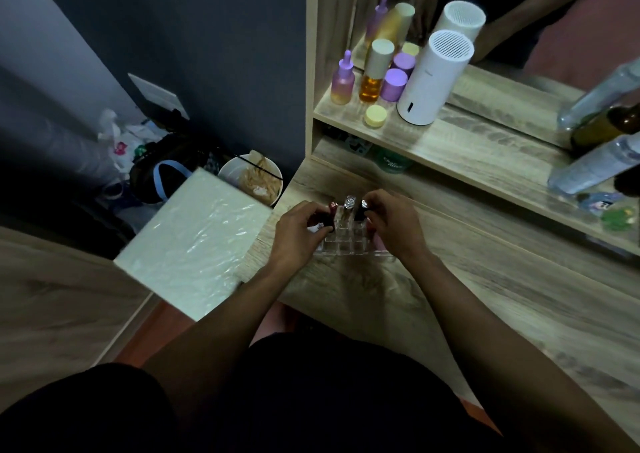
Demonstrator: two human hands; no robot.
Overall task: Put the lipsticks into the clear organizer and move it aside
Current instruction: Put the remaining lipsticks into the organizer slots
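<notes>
The clear organizer [349, 244], a grid of small cells, rests on the wooden dressing table [450, 296] near its left edge. Three lipsticks stand upright in its far row: a red-capped one [332, 206] on the left, a clear one with a silver top [349, 204] in the middle, and a dark one with a silver cap [363, 207] on the right. My left hand [299, 232] grips the organizer's left side by the red-capped lipstick. My right hand [394, 224] closes on its right side, fingertips at the dark lipstick.
A shelf [433, 140] behind holds purple and amber bottles [374, 74], a white cylinder [434, 78] and a mirror. Clear bottles [595, 165] lie at the right. A white plastic-wrapped box [194, 241] sits left of the table, beyond it a bowl [251, 178] and bags.
</notes>
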